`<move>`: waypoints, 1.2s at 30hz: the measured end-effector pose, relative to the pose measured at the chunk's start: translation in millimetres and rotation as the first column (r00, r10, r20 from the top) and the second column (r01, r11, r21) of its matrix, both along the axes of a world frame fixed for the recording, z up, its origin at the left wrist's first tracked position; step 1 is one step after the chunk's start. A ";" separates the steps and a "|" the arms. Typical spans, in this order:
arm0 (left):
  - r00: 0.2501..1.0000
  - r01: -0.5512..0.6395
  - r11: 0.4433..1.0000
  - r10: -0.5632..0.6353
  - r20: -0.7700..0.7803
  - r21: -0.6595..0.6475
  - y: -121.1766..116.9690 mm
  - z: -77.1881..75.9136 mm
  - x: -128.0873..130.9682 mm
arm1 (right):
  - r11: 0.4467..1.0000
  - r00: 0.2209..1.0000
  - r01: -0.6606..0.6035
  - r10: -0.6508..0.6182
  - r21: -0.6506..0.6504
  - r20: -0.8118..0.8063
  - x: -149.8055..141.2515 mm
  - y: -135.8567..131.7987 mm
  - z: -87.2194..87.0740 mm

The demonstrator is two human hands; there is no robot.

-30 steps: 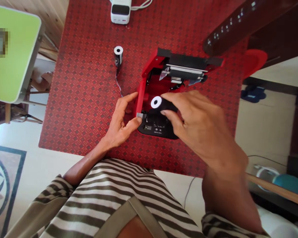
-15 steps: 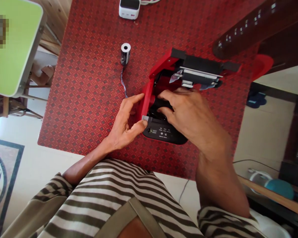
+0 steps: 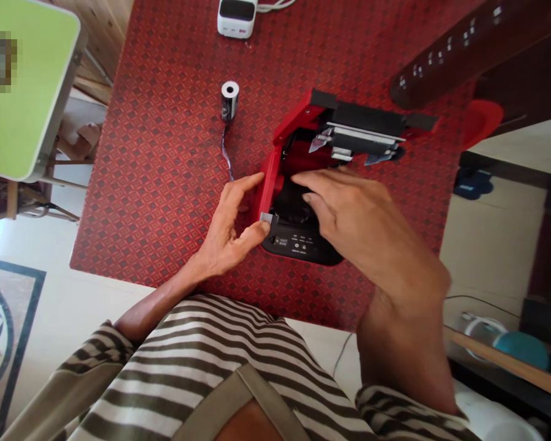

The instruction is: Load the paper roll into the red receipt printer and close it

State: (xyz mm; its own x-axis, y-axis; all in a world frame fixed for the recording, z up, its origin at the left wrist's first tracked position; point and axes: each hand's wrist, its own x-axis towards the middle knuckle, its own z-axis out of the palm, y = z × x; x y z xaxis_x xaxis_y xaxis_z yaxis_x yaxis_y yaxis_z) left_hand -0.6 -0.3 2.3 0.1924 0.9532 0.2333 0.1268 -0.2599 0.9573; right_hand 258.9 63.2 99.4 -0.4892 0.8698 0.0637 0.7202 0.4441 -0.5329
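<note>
A red and black label printer (image 3: 267, 187) stands on the table with its lid (image 3: 371, 119) raised, showing a black roller and metal bars. My left hand (image 3: 229, 229) grips its near left corner, thumb on the grey tab and index finger along the red side wall. Over the printer's black inner bay (image 3: 294, 199) is my right hand (image 3: 353, 208). Its index finger and thumb are apart, with nothing visible between them; the other fingers are hidden. Left of the printer stands a small black-wrapped paper roll (image 3: 229, 110) with a thin strip trailing from it.
A red patterned cloth covers the table (image 3: 165, 153). At its far edge sits a white device (image 3: 236, 21) with a cable. A dark shiny cylinder (image 3: 431, 61) lies at the far right. A green-topped table (image 3: 32, 116) stands on the left.
My right hand has drawn back slightly to the right, baring more of the inner bay. My left hand keeps its place on the corner.
</note>
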 end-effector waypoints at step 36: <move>0.994 -0.106 0.993 0.104 0.030 0.051 62.3 52.1 4.0 | 0.762 0.981 0.193 -0.136 0.618 -0.139 -6.4 -84.5 -15.8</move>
State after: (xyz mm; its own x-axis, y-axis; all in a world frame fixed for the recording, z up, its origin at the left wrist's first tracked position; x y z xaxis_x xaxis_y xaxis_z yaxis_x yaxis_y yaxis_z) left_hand 3.4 62.1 54.4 0.0848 0.9540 0.2875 0.1301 -0.2967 0.9461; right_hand 252.5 -21.3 83.6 -0.3104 0.6893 0.6546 0.7806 0.5778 -0.2383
